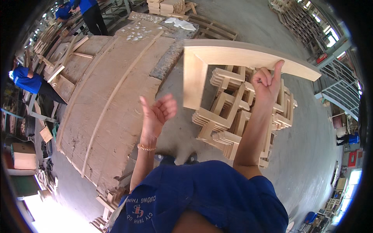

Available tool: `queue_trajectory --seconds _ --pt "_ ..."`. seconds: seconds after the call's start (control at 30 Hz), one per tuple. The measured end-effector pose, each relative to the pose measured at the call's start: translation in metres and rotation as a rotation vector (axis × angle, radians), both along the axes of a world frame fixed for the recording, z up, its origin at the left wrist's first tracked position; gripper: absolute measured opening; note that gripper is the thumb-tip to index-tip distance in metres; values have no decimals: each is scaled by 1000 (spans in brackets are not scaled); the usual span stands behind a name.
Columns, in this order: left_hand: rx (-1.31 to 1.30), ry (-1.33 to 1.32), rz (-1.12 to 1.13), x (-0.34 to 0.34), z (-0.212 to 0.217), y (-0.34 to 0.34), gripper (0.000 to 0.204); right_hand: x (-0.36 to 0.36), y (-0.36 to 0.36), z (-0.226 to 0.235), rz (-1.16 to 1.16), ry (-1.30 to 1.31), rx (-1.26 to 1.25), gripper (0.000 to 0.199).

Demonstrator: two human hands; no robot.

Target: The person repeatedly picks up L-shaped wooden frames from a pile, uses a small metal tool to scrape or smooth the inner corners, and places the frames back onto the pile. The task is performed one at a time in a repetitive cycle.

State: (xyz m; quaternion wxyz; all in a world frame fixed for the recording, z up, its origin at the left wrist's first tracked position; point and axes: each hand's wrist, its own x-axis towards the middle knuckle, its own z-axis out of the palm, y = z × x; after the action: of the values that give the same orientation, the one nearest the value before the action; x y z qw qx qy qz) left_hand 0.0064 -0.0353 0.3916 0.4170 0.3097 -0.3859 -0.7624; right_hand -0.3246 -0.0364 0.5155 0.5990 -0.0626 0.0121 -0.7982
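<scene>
My right hand (266,83) is closed on the long arm of an L-shaped wooden piece (241,56), thumb against the near face and the other fingers curled at the lower edge; how far they reach behind it I can't tell. The piece hangs in the air in the upper right of the frame, its short leg pointing down near the centre. Beyond and below it in the picture sits a stack of wooden frames (211,118). My left hand (157,110) is empty and open, well apart from the right, over the edge of a brown-topped table (132,112) left of centre. I take this as the handling step, piece lifted but not set down. The next move probably calls for my left hand steadying the short leg.
</scene>
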Motion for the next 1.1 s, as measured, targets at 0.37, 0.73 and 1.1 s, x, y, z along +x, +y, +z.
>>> queue_trajectory --seconds 0.37,0.73,1.1 --pt "211 521 -179 -77 -1 -25 72 -63 48 -24 -210 66 201 21" --pt "-337 -48 -497 -140 -62 -60 48 -69 52 -57 -390 93 282 35" --pt "-352 -250 -235 -184 -120 -68 52 -15 99 -106 -668 7 662 23"
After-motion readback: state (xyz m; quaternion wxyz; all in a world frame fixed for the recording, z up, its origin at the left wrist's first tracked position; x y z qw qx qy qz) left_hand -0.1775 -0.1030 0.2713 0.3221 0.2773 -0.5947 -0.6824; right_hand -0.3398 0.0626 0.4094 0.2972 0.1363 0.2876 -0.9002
